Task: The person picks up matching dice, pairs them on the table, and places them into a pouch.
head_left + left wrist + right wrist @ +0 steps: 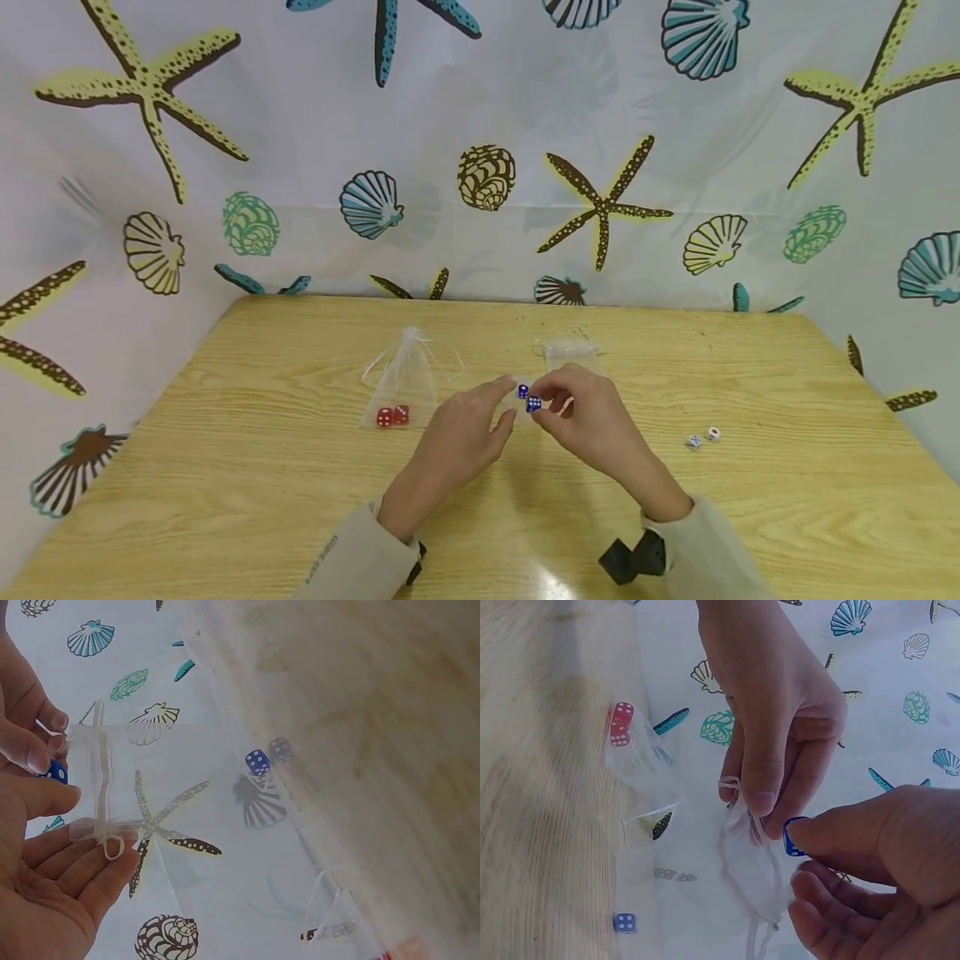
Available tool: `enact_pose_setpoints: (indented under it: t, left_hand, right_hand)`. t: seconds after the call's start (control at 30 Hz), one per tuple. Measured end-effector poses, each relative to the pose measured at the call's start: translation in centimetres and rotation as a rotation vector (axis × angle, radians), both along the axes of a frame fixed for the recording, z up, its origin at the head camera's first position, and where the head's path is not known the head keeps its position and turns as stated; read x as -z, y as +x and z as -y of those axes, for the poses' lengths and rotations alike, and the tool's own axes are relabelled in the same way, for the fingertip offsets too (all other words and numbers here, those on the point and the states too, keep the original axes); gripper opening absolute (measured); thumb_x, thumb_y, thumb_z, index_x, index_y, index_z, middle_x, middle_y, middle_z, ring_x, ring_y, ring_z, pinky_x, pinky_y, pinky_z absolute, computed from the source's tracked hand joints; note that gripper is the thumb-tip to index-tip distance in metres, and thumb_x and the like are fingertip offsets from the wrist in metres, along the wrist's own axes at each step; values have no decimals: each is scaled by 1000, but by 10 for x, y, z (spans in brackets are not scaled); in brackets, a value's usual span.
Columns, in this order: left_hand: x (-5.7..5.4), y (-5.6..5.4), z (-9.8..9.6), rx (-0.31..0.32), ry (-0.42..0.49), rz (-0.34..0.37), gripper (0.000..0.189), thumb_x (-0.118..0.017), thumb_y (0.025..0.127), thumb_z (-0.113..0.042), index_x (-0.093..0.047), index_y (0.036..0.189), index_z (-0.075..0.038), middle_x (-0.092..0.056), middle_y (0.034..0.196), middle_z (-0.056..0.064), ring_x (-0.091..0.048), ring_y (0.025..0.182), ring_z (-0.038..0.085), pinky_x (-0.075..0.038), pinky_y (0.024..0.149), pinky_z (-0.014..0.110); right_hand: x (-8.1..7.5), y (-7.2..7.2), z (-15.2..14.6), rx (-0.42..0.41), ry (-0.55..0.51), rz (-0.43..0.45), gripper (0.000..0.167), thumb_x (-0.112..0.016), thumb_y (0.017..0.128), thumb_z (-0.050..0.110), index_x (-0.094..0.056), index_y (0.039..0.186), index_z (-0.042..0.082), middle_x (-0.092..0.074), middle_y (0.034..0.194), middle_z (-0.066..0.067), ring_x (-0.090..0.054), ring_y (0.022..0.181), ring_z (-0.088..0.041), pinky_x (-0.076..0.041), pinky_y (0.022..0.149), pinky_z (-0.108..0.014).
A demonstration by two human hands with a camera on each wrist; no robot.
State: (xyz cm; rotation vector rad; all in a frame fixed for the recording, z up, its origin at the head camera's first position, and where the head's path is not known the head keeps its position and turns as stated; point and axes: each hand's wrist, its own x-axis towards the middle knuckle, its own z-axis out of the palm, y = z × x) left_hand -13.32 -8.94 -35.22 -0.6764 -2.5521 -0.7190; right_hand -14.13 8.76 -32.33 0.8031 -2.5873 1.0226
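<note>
A sheer white drawstring bag (103, 780) is held at its mouth by my left hand (461, 425), the thumb and fingers gripping the rim. One blue die (258, 762) shows through the mesh toward the bag's far end. My right hand (592, 417) pinches a second blue die (795, 837) between thumb and fingertips, close beside the bag's mouth. Drawstring loops hang by the left fingers in both wrist views. In the head view the two blue dice appear near each other between the hands, and most of the bag barely shows.
Left of the hands lies another sheer bag (408, 375), drawn together at the top, with two red dice (393, 416) inside. A flat sheer bag (570, 348) lies behind the right hand. Two white dice (703, 437) sit to the right on the wooden table (247, 483). A patterned cloth (435, 108) hangs behind.
</note>
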Motion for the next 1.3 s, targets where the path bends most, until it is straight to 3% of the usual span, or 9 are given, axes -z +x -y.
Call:
enact_pose_setpoints:
  t: [0.23, 0.43, 0.67, 0.73, 0.87, 0.93, 1.13, 1.23, 1.3]
  left_hand:
    - [-1, 0, 0, 8, -10, 4, 36, -68, 87, -9, -63, 120, 3, -66, 118, 18, -55, 51, 12, -46, 51, 22]
    - [-1, 1, -1, 23, 19, 10, 36, -68, 86, -8, -63, 120, 3, -66, 118, 18, -70, 81, 26, -57, 69, 34]
    - [0, 2, -2, 41, 22, 16, 36, -68, 87, -9, -63, 120, 2, -66, 118, 17, -68, 98, 29, -56, 79, 38]
    - [0, 2, -2, 48, 19, 0, 35, -68, 87, -9, -63, 120, 3, -67, 117, 17, -69, 97, 28, -57, 79, 38]
    - [-1, 2, -1, 60, 29, 6, 35, -68, 86, -9, -63, 118, 4, -67, 115, 18, -67, 71, 18, -57, 77, 35]
    - [-1, 3, -1, 63, 31, 33, 36, -68, 87, -9, -63, 120, 4, -67, 116, 17, -54, 53, 9, -56, 70, 32]
    - [-2, 3, 0, 55, 12, 54, 37, -66, 88, -9, -61, 123, 2, -66, 119, 16, -25, 42, -2, -50, 63, 26]
    - [-4, 3, 1, 48, 4, 57, 38, -66, 88, -9, -61, 124, 1, -66, 120, 17, -31, 41, 1, -53, 66, 28]
    - [-6, 2, 2, 48, 4, 52, 38, -67, 88, -9, -61, 123, 1, -66, 119, 17, -47, 46, 5, -56, 73, 33]
  right_hand:
    - [6, -2, 7, 78, -2, -57, 16, -78, 75, 2, -71, 88, 9, -55, 94, -7, -53, 83, -22, -48, 72, -35]
    - [9, -1, 10, 125, 17, -128, 15, -79, 74, 4, -72, 86, 9, -55, 115, -17, -54, 95, -30, -51, 73, -44]
    - [12, 0, 12, 85, 45, -53, 15, -78, 75, 4, -72, 89, 7, -61, 117, -15, -62, 106, -33, -53, 86, -45]
    - [12, -1, 12, 66, 53, -51, 15, -78, 76, 4, -72, 89, 6, -66, 110, -13, -64, 103, -32, -53, 86, -43]
    - [11, -1, 11, 55, 63, -56, 16, -78, 76, 4, -72, 91, 5, -69, 101, -9, -67, 96, -28, -54, 83, -41]
    - [11, 0, 10, 56, 69, -37, 19, -77, 76, 4, -72, 94, 5, -70, 102, -9, -67, 96, -28, -54, 82, -41]
    - [10, 0, 7, 24, 78, 43, 32, -77, 76, 3, -68, 107, 2, -69, 107, -10, -66, 93, -26, -56, 72, -36]
    - [8, -1, 4, -8, 84, 60, 36, -76, 77, 2, -66, 112, 2, -67, 111, -11, -65, 93, -26, -55, 70, -34]
    - [7, -2, 1, -25, 84, 68, 38, -76, 77, 3, -65, 114, 3, -66, 114, -12, -65, 95, -27, -55, 71, -35]
